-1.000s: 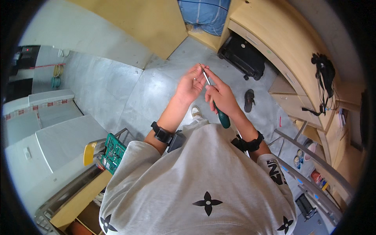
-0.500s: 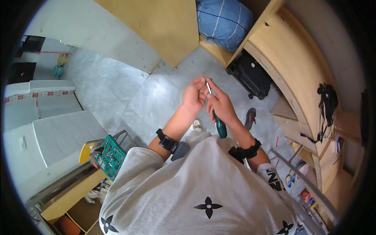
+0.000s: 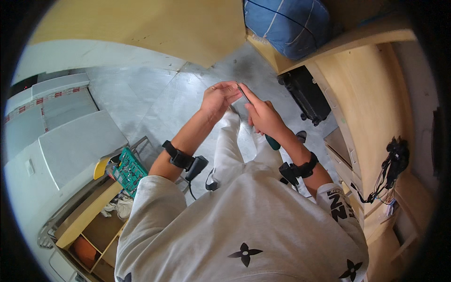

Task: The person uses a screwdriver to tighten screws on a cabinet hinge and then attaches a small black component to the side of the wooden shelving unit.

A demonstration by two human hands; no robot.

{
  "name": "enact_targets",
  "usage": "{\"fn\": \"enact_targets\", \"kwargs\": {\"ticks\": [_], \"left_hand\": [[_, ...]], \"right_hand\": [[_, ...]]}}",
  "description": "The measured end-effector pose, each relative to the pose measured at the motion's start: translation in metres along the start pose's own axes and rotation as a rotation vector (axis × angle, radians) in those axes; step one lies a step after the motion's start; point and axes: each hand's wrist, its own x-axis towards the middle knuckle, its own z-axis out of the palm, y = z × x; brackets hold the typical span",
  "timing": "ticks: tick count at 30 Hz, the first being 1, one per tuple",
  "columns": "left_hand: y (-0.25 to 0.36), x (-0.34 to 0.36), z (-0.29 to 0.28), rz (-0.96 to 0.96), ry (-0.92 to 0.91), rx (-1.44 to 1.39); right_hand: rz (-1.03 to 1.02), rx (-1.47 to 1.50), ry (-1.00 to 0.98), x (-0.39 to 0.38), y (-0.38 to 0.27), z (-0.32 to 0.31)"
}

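My right hand (image 3: 265,120) grips a screwdriver with a dark green handle (image 3: 273,143) and a metal shaft (image 3: 244,94), which points up toward my left hand. My left hand (image 3: 217,99) has its fingers curled and pinched at the screwdriver's tip; whatever they hold there is too small to make out. Dark straps with small boxes and cables sit on both my forearms (image 3: 181,159).
A pale wooden desk (image 3: 357,94) has tangled black straps (image 3: 392,162). Beside it stand a black suitcase (image 3: 303,94) and a shelf with a blue bundle (image 3: 286,26). A green toolkit (image 3: 130,171) rests at lower left near a metal rail. A grey floor (image 3: 150,98) lies ahead.
The view has shifted, showing more of my white-trousered legs. My hands have moved a little up and left in the picture, still together on the screwdriver.
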Motion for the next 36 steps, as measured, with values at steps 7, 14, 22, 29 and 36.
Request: {"fn": "enact_targets", "kwargs": {"ticks": [7, 14, 22, 29, 36], "left_hand": [[0.015, 0.116, -0.010, -0.026, -0.299, -0.049], [-0.005, 0.264, -0.061, -0.007, -0.248, -0.023], [-0.128, 0.464, -0.180, -0.001, -0.082, 0.109], [-0.211, 0.570, -0.307, -0.125, 0.145, 0.073], [-0.214, 0.638, -0.380, 0.032, 0.429, -0.075]], "right_hand": [[0.274, 0.120, -0.078, 0.095, 0.017, -0.022], [0.272, -0.049, -0.162, 0.227, 0.117, -0.017], [0.247, 0.008, -0.229, 0.386, 0.330, -0.032], [0.083, 0.184, 0.004, 0.478, 0.493, -0.026], [-0.144, 0.365, 0.121, 0.550, 0.524, -0.035]]}}
